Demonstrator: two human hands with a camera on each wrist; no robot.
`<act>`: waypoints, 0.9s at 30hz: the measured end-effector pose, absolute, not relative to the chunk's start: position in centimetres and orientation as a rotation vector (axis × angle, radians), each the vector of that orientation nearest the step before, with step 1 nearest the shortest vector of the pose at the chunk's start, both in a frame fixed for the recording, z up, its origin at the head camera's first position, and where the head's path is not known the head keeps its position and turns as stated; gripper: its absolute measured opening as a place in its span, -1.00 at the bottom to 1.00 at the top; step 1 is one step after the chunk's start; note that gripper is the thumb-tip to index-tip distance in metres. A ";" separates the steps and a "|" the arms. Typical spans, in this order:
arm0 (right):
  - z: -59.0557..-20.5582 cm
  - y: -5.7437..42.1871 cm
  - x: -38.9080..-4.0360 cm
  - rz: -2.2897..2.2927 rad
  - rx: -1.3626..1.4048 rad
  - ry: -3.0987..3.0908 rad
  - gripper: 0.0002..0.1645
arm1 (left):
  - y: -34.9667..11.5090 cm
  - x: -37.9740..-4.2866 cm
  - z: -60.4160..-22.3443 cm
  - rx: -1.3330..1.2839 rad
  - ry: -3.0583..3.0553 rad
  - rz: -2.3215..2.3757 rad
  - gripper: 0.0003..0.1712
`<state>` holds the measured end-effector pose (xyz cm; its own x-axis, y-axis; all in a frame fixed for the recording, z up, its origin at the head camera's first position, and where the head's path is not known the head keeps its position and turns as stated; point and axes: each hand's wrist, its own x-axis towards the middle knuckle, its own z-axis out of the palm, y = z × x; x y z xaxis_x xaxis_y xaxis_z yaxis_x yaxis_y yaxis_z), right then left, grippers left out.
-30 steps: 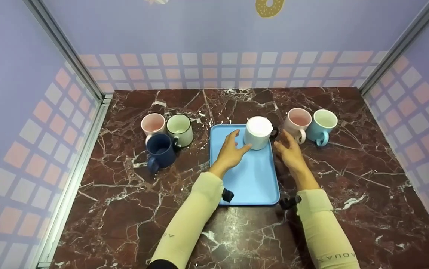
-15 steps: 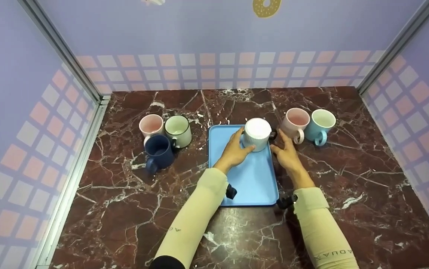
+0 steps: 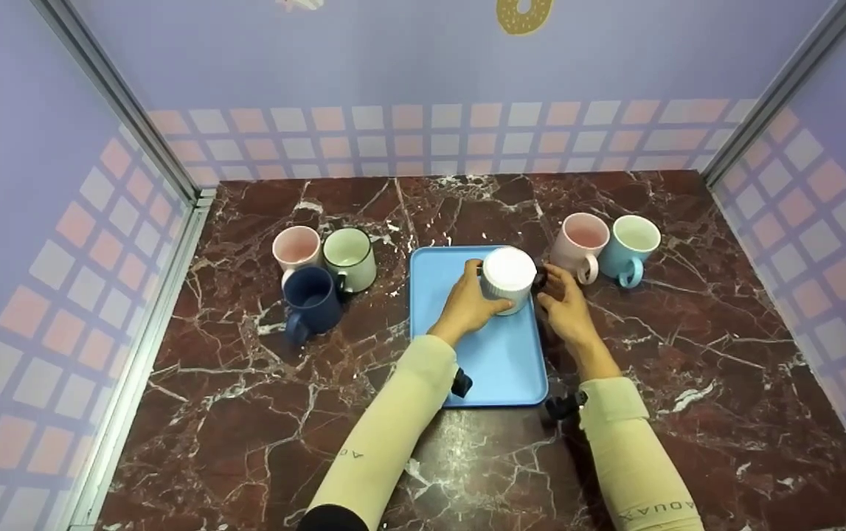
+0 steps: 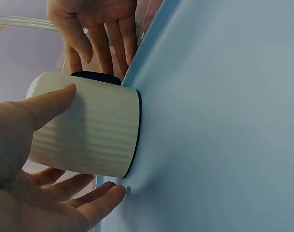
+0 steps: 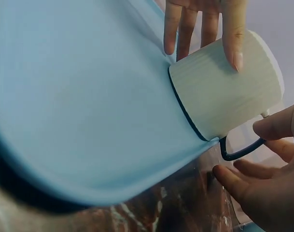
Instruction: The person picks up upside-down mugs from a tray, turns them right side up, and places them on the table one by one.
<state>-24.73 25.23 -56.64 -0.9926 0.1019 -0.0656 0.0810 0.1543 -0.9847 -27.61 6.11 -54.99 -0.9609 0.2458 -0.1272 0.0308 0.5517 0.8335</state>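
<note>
An upside-down white ribbed mug (image 3: pixel 509 274) with a dark rim and black handle (image 5: pixel 239 153) stands at the far right part of the blue tray (image 3: pixel 496 369). My left hand (image 3: pixel 468 306) holds it from the left, thumb on the near side and fingers around the far side. Beside the handle is my right hand (image 3: pixel 569 310), its fingers fairly straight and the thumb apart from them. In the right wrist view the thumb (image 5: pixel 274 124) overlaps the handle's end, with fingertips just beyond it.
Left of the tray cluster a pink mug (image 3: pixel 297 249), a pale green mug (image 3: pixel 360 269) and a dark blue mug (image 3: pixel 316 306). Another pink mug (image 3: pixel 574 254) and a light blue mug (image 3: pixel 614 258) stand right of my right hand. Patterned walls (image 3: pixel 423 59) enclose the marble table (image 3: pixel 245 398).
My left hand has closed in on the white mug, which has shifted slightly toward me on the tray. The right hand has come up to its handle.
</note>
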 end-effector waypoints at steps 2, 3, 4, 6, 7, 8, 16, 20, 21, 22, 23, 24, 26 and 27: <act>-56.7 25.2 -24.6 2.041 -0.182 -2.356 -0.35 | 6.1 -27.6 -55.0 0.232 2.566 1.371 0.05; -56.8 25.2 -24.5 2.048 -0.179 -2.346 -0.36 | 6.1 -27.5 -55.0 0.233 2.572 1.375 0.06; -56.8 25.1 -24.4 2.047 -0.173 -2.339 -0.36 | 6.1 -27.5 -55.0 0.237 2.581 1.374 0.07; -56.9 25.1 -24.3 2.033 -0.165 -2.335 -0.37 | 6.0 -27.5 -55.1 0.248 2.603 1.370 0.07; -56.9 25.1 -24.2 2.025 -0.165 -2.339 -0.38 | 6.0 -27.5 -55.1 0.256 2.611 1.366 0.07; -56.9 25.1 -24.0 2.016 -0.166 -2.340 -0.38 | 5.9 -27.4 -55.1 0.264 2.617 1.366 0.06; -56.6 25.2 -23.0 1.956 -0.155 -2.329 -0.45 | 5.5 -26.6 -54.6 0.301 2.630 1.389 0.06; -56.1 25.2 -22.4 1.928 -0.134 -2.319 -0.46 | 5.0 -26.1 -54.2 0.308 2.629 1.412 0.07; -55.9 25.2 -22.3 1.926 -0.133 -2.318 -0.46 | 4.8 -26.0 -54.1 0.309 2.625 1.424 0.08; -55.8 25.1 -22.1 1.931 -0.127 -2.314 -0.46 | 4.7 -25.8 -54.1 0.311 2.624 1.432 0.08; -55.7 25.1 -22.0 1.941 -0.123 -2.304 -0.46 | 4.5 -25.7 -53.9 0.314 2.621 1.443 0.08; -55.5 25.1 -21.8 1.961 -0.123 -2.293 -0.47 | 4.3 -25.5 -53.8 0.314 2.614 1.458 0.08; -54.6 24.8 -21.2 1.988 -0.112 -2.280 -0.47 | 4.0 -25.1 -53.5 0.316 2.603 1.484 0.08; -54.1 24.7 -20.9 1.993 -0.108 -2.277 -0.48 | 3.8 -24.9 -53.3 0.319 2.601 1.496 0.08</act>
